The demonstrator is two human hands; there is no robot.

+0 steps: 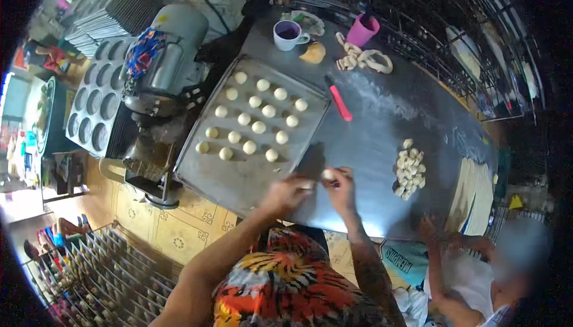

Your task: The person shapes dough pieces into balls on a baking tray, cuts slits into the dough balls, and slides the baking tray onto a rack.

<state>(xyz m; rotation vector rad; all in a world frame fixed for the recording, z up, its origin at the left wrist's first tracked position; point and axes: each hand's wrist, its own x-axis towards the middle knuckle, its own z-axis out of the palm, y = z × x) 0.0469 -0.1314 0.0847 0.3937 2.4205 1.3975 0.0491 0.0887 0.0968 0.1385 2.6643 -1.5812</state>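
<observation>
My right hand (341, 191) pinches a small round dough ball (327, 174) above the near edge of the metal table. Just to its left, my left hand (287, 194) has its fingers closed around a pale bit of dough (306, 185), mostly covered by the fingers. A large baking tray (206, 177) lies to the left, with several rows of dough balls (244, 119) set apart on it. Right of my hands, a pile of cut dough pieces (410, 169) rests on the table. A pink-handled tool (340, 105) lies beside the tray's right edge.
A white mug (285, 41), a dough lump (313, 53), twisted dough scraps (364, 60) and a pink cup (362, 30) stand at the back. Long dough strips (473, 191) lie at right, near a co-worker's hand (428, 231). A mixer (170, 58) and muffin pans (95, 103) flank the left.
</observation>
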